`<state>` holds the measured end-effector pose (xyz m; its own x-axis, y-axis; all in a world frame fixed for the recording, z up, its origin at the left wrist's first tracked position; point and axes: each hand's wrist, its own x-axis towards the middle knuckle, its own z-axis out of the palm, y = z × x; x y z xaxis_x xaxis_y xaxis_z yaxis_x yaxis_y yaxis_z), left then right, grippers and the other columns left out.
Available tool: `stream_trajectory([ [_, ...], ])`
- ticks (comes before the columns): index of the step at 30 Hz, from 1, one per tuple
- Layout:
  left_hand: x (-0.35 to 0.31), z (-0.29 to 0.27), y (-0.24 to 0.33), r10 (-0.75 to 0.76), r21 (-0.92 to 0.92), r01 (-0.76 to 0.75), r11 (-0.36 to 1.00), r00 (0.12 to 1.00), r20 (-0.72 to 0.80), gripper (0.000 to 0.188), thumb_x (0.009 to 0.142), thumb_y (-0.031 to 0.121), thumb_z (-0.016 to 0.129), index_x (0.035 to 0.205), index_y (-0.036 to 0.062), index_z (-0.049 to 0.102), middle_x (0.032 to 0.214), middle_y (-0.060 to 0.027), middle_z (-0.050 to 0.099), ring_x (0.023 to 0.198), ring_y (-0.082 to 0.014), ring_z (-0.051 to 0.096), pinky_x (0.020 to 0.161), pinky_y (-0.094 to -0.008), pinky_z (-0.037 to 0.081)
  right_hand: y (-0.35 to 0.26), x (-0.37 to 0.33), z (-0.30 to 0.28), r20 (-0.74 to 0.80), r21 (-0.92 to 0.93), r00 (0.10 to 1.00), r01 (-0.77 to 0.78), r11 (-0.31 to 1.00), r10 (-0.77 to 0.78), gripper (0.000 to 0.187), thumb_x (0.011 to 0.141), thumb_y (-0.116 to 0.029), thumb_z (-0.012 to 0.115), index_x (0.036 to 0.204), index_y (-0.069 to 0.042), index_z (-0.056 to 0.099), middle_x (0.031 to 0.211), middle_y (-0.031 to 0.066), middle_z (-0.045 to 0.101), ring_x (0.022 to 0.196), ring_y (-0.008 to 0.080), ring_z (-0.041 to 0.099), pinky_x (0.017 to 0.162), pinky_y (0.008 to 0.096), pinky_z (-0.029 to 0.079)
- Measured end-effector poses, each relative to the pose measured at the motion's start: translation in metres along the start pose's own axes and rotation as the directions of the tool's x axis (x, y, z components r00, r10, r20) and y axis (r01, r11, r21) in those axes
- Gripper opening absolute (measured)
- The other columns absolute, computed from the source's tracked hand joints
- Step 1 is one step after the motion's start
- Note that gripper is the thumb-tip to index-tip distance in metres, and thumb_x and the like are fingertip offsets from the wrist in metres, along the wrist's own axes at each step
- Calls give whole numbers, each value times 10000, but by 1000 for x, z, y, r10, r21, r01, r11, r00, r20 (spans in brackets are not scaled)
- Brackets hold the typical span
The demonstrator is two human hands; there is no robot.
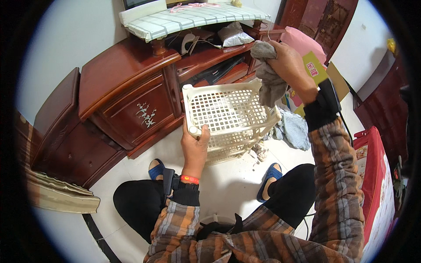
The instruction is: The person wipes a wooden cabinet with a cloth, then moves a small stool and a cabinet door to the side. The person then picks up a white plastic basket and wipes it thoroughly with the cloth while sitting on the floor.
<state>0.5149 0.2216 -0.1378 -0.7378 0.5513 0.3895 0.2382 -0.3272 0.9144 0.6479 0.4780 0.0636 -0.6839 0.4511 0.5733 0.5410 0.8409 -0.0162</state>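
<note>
A cream plastic rack [226,107] with lattice shelves stands before me, its top tier tilted toward me. My left hand [194,148] is closed round its near left corner post, thumb on the rim. Above the rack's right side, my right hand [287,63] grips a crumpled grey cloth [272,81], which hangs down by the far right corner. Whether the cloth touches the rack there, I cannot tell.
Behind stands a dark red wooden cabinet [127,83] with a checked cloth [193,19] on top. A light blue cloth [294,130] and small debris [258,153] lie on the floor right of the rack. A pink bag [303,43] and a red-edged bag [370,175] are at the right.
</note>
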Motion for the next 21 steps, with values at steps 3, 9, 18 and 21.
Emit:
stream_trajectory([
  [3, 0, 2, -1, -8, -54, 8, 999, 1000, 0, 562, 969, 200, 632, 1441, -30, 429, 1195, -113, 669, 1076, -160, 627, 946, -308, 500, -10, -18, 9, 90, -3, 995, 32, 999, -31, 299, 827, -110, 652, 1125, -110, 672, 1069, 196, 706, 957, 391, 696, 823, 492, 552],
  [9, 0, 7, -2, -14, -110, 9, 994, 999, -44, 589, 967, 212, 645, 1457, -25, 419, 1211, -107, 659, 1076, -165, 621, 936, -315, 504, -81, -55, 61, 509, -102, 858, 138, 985, -67, 330, 818, -90, 629, 1138, -10, 638, 1019, 197, 718, 956, 360, 705, 827, 471, 558],
  [18, -5, 4, -2, -8, 24, 9, 1000, 1000, -14, 616, 959, 239, 684, 1454, -24, 427, 1236, -108, 646, 1073, -154, 619, 937, -314, 506, -108, -57, 65, 442, 311, 836, 197, 930, -324, 495, 745, -175, 746, 1231, -120, 668, 1071, 136, 706, 979, 367, 696, 865, 457, 556],
  [21, -4, 6, -5, -39, -182, 42, 982, 999, 18, 670, 952, 239, 697, 1489, -27, 396, 1215, -114, 662, 1096, -168, 621, 956, -309, 499, -58, -38, 52, 461, -106, 882, 165, 981, -99, 403, 753, -168, 728, 1148, -97, 695, 1089, 160, 707, 964, 322, 711, 844, 431, 575],
])
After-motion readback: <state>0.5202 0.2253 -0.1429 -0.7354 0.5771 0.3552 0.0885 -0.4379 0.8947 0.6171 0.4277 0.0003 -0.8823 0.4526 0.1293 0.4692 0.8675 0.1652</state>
